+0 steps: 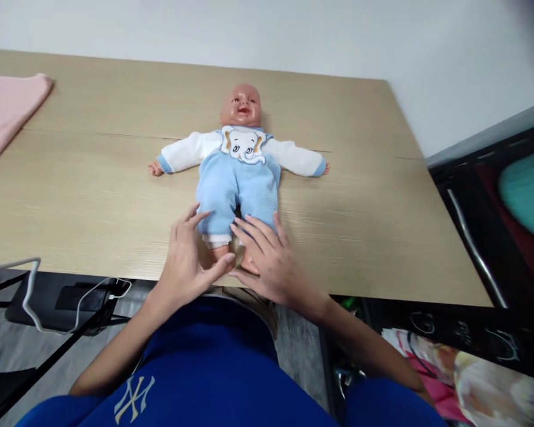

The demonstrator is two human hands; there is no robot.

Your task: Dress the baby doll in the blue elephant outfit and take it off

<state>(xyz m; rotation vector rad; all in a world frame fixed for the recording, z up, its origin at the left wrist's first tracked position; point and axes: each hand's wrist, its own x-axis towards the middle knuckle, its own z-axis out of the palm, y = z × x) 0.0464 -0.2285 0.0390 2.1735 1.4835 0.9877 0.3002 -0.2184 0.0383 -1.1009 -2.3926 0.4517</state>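
Note:
A baby doll [245,107] lies on its back on the wooden table, head toward the wall and arms stretched out sideways. It wears a light blue and white outfit [220,184] with an elephant face [244,145] on the chest. At the doll's leg on the left is my left hand [184,258], fingers apart, fingertips by the trouser leg and thumb at the bare foot [221,254]. My right hand [269,258] lies over the other leg with its fingers stretched out, partly hiding that leg and foot. Neither hand grips anything.
Along the far left of the table [360,237] lies a pink cloth [9,112]. A white cable [29,290] hangs over the front left edge. Black shelving [476,207] with a teal item [527,190] stands at the right, and a white wall rises behind.

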